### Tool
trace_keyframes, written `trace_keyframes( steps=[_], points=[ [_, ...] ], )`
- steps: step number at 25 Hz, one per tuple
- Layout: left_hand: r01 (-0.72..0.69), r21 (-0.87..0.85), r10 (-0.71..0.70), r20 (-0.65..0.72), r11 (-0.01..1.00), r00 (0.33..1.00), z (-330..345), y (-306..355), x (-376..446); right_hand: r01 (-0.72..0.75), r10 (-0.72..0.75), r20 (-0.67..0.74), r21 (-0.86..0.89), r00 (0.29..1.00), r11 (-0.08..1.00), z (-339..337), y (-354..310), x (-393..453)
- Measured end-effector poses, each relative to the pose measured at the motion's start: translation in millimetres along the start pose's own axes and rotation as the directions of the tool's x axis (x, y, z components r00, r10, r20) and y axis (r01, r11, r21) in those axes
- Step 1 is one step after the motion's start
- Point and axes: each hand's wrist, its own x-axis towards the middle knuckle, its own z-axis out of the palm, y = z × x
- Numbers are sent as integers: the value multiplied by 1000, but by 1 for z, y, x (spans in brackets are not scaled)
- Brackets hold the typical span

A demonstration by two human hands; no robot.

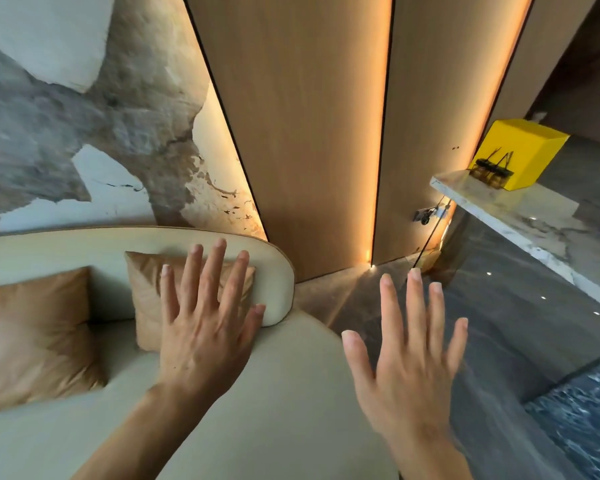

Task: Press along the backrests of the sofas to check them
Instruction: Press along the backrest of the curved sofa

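A cream sofa fills the lower left, its rounded backrest (pixel 84 244) running along the wall and ending at the right. Two tan cushions lean against it: one (pixel 146 289) near the backrest's end, another (pixel 32 327) further left. My left hand (pixel 208 320) is held flat with fingers spread, over the right cushion and the backrest's end; whether it touches them I cannot tell. My right hand (pixel 409 348) hovers open, fingers apart, past the sofa's right end above the dark floor. Neither hand holds anything.
Behind the sofa is a mottled grey and tan wall panel (pixel 66 116), then wooden panels (pixel 309 133) with lit vertical strips. At right a marble ledge (pixel 520 220) carries a yellow box (pixel 523 150) and small dark jars (pixel 492 171). A patterned blue rug (pixel 586 427) lies at lower right.
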Motion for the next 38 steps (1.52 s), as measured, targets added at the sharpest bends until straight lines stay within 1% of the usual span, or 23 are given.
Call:
trace_keyframes(
  steps=[2, 5, 9, 13, 15, 18, 20, 21, 24, 26, 28, 31, 35, 38],
  points=[
    [68, 18, -68, 13, 998, 998, -2, 45, -9, 62, -64, 24, 56, 998, 996, -2, 43, 7],
    [168, 38, -168, -16, 985, 986, -7, 140, -18, 158, -164, 67, 97, 984, 983, -23, 132, 21],
    [149, 59, -147, -39, 987, 988, -2, 240, -3, 172, -178, 57, 105, 982, 980, -48, 230, 43],
    [148, 52, -146, -28, 988, 989, 13, 306, 18, 163, -168, 32, 114, 985, 980, -49, 292, 64],
    [158, 69, -156, -25, 985, 987, 21, 325, 23, 179, -185, 39, 125, 982, 976, -43, 312, 73],
    [183, 101, -181, -29, 978, 983, 35, 339, 40, 211, -219, 49, 132, 974, 968, -30, 329, 98],
    [235, 101, -232, -39, 967, 972, 50, 338, 53, 253, -263, 53, 154, 963, 955, -15, 333, 122],
    [279, 85, -275, -57, 956, 960, 59, 334, 65, 278, -289, 51, 161, 956, 947, -5, 331, 142],
    [285, 124, -280, -57, 950, 958, 72, 329, 74, 298, -308, 47, 145, 950, 943, 7, 329, 164],
    [319, 131, -313, -67, 939, 947, 88, 320, 90, 340, -351, 52, 153, 935, 928, 27, 325, 189],
    [354, 155, -351, -48, 922, 935, 101, 314, 113, 375, -386, 59, 146, 921, 916, 47, 317, 224],
    [437, 179, -436, -49, 881, 899, 113, 298, 141, 433, -449, 71, 163, 891, 886, 78, 297, 265],
    [525, 231, -523, -76, 819, 849, 126, 278, 167, 532, -554, 52, 222, 831, 818, 124, 268, 307],
    [596, 266, -586, -122, 758, 801, 144, 263, 181, 590, -625, 29, 301, 780, 750, 161, 244, 338]
  ],
)
